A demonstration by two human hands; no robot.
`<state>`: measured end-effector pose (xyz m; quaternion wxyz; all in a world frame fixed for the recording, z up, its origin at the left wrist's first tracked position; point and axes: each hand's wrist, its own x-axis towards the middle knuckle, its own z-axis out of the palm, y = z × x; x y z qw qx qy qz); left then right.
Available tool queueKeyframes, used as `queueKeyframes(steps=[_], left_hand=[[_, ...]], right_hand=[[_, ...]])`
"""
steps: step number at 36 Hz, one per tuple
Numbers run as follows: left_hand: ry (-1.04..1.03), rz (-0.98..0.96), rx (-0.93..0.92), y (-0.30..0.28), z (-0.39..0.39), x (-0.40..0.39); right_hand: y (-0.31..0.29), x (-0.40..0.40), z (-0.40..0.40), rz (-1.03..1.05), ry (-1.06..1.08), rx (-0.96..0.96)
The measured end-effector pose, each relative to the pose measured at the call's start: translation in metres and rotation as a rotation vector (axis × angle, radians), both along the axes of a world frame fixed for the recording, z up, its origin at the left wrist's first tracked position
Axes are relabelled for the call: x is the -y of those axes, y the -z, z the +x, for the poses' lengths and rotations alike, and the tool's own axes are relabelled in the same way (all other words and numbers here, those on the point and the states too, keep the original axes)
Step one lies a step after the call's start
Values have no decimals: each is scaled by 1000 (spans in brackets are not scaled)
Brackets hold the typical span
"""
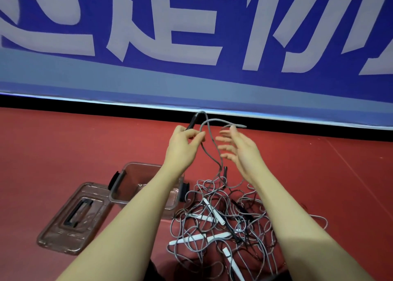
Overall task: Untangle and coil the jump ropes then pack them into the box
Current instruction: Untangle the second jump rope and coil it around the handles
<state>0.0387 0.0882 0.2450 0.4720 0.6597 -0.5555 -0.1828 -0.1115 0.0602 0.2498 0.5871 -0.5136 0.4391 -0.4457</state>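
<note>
A tangle of grey jump ropes (225, 221) with white and black handles lies on the red floor in front of me. My left hand (184, 144) is raised and grips a black handle (192, 122) whose grey cord (209, 136) loops up and hangs down into the pile. Just right of that cord, my right hand (238, 149) hovers with its fingers spread, holding nothing. The clear brown box (125, 180) stands open to the left of the pile, partly hidden by my left forearm.
The box's lid (72, 217) lies flat on the floor, left of the box. A blue banner (191, 46) with large pale characters runs along the back above a black strip. Red floor spreads to both sides.
</note>
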Motion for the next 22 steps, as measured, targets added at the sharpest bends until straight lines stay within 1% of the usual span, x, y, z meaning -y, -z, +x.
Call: queueKeyframes(steps=[3,5,6,8,10,12,13,15,18,20,22], left_hand=[[3,-46,8,-9,0,-1],[5,-67,35,-13,-1,-1],[8,-73,47,-15,-2,-1],[19,-74,45,-16,-2,-1],[39,-65,25,-16,-3,-2],[73,-45,-16,-16,-5,-2],[93,-19,-41,-15,-5,-1],[126,61,-32,-10,-3,-1],[186,206,86,3,0,-2],[221,268,111,11,0,-3],[231,277,94,15,-1,-5]], right_hand=[[11,-6,-1,-159,-160,-413],[16,-8,1,-243,-292,-616],[19,-9,3,-279,-316,-688],[21,-8,5,-350,-273,-785],[20,-7,6,-375,-191,-810],[19,-7,8,-384,-135,-779],[19,-7,10,-377,-104,-728],[15,-6,13,-332,-44,-527],[0,-5,16,-222,29,-156],[-11,-5,15,-193,77,22],[-18,-5,15,-175,109,150]])
